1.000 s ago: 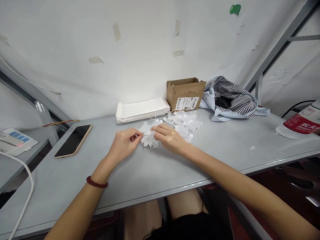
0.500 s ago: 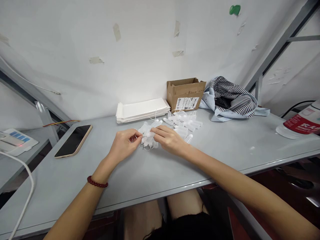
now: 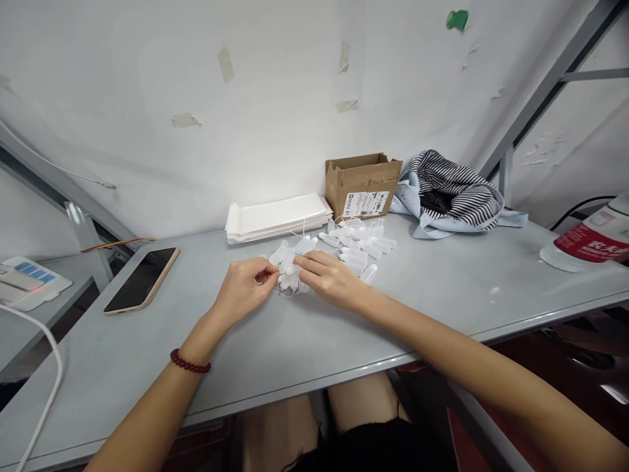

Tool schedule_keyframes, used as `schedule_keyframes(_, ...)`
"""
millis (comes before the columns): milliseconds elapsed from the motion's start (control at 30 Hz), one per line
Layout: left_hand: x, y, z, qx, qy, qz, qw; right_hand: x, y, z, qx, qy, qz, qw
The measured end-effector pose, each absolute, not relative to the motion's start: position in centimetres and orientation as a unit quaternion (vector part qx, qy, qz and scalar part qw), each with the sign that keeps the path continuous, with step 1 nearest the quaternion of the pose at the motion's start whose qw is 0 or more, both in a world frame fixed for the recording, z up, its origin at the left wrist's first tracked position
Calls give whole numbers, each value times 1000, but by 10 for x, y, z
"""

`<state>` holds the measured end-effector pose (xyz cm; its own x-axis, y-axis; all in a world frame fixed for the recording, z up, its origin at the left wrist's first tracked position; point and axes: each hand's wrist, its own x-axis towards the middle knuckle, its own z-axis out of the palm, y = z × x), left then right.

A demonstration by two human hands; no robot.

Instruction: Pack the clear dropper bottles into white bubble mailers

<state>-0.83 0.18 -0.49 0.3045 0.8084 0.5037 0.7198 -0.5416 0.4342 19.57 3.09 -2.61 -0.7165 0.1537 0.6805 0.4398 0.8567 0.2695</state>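
Observation:
My left hand (image 3: 243, 293) and my right hand (image 3: 328, 280) meet over a small heap of translucent white plastic pieces (image 3: 289, 269) on the grey table (image 3: 295, 341). Both hands pinch at the same piece in the heap, fingertips closed on it. A red bead bracelet (image 3: 189, 362) circles my left wrist. More of the same small plastic pieces (image 3: 361, 241), with thin strings on them, lie spread just behind my right hand.
A stack of white paper bags (image 3: 278, 217) and an open cardboard box (image 3: 362, 185) stand by the wall. Striped cloth (image 3: 449, 192) lies at the right. A phone (image 3: 142, 280) rests at the left. A bottle (image 3: 584, 241) lies at the far right edge.
Both hands stay at the heap; the fingers shift only slightly on the small piece. The view has drifted a little.

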Motion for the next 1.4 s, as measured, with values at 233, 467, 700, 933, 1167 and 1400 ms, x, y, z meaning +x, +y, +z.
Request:
schedule_keyframes(233,-7,1,-2,796,486,353,74,194,36,-31,-167,-908,-122,366)
schedule_keyframes(467,-3,-4,7,744,507,392,189,194,39,-29,-234,-859,77,448)
schedule_keyframes(700,-2,-4,11,718,522,399,230,196,40,-31,-255,-851,102,449)
schedule_keyframes(933,-10,3,1,712,571,402,73,210,61,-32,-403,-846,99,336)
schedule_keyframes(1167,-12,6,-5,753,603,260,35,208,59,-31,-406,-894,48,181)
schedule_keyframes(1400,-13,6,-3,749,607,263,34,207,58,-30,-402,-901,32,162)
